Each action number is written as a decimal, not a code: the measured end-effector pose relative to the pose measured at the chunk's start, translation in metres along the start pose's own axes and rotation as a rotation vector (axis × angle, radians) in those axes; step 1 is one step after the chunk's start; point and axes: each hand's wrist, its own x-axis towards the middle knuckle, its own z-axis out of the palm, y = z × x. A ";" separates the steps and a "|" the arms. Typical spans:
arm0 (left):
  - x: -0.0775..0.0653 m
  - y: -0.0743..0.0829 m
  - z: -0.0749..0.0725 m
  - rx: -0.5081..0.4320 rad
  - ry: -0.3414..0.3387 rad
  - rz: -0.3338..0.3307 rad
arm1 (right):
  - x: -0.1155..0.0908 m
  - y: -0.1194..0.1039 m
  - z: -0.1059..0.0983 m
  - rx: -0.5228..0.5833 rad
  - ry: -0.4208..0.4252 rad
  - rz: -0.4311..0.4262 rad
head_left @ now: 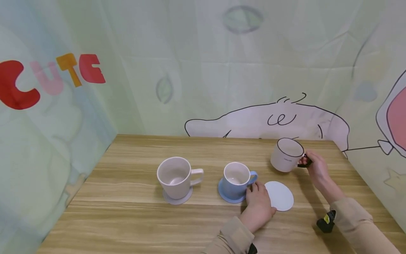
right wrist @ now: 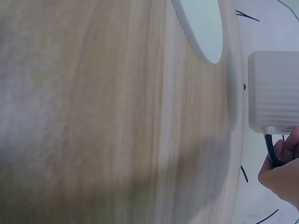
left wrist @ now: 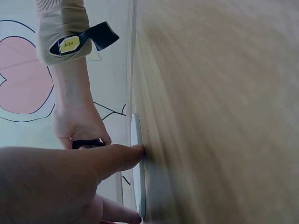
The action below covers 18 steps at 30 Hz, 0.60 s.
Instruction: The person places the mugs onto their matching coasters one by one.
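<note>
My right hand (head_left: 317,167) grips the black handle (head_left: 306,162) of a white mug with a dark rim (head_left: 285,158). In the right wrist view this mug (right wrist: 275,91) hangs above the tabletop. A round white coaster (head_left: 280,197) lies on the table to the near side of it. My left hand (head_left: 258,204) holds that coaster at its edge; in the left wrist view thumb and a fingertip touch the coaster's rim (left wrist: 136,182). Close to the left fingers, a blue-and-white mug (head_left: 236,181) stands on a blue coaster (head_left: 229,199).
Farther left, a large pale mug (head_left: 176,178) stands on a pale coaster (head_left: 178,200), handle pointing right. The wooden table (head_left: 127,218) meets a printed cloth backdrop (head_left: 174,70) at the back and sides.
</note>
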 end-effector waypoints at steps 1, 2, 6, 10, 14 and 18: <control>0.000 0.000 0.000 -0.003 0.001 0.000 | -0.001 0.000 0.000 -0.005 -0.005 -0.001; 0.000 0.000 0.000 -0.005 -0.002 -0.001 | -0.002 0.000 0.000 -0.009 -0.009 -0.002; 0.000 0.000 -0.001 -0.004 -0.010 0.002 | -0.004 -0.001 0.001 -0.017 -0.018 -0.003; 0.000 0.000 -0.001 -0.003 -0.009 0.006 | -0.008 -0.002 0.001 -0.003 -0.009 0.005; 0.001 0.000 0.000 -0.007 -0.004 0.002 | -0.011 -0.002 0.002 -0.034 -0.010 0.024; 0.001 0.000 0.000 -0.019 -0.007 -0.002 | -0.016 -0.002 0.002 -0.059 -0.030 0.033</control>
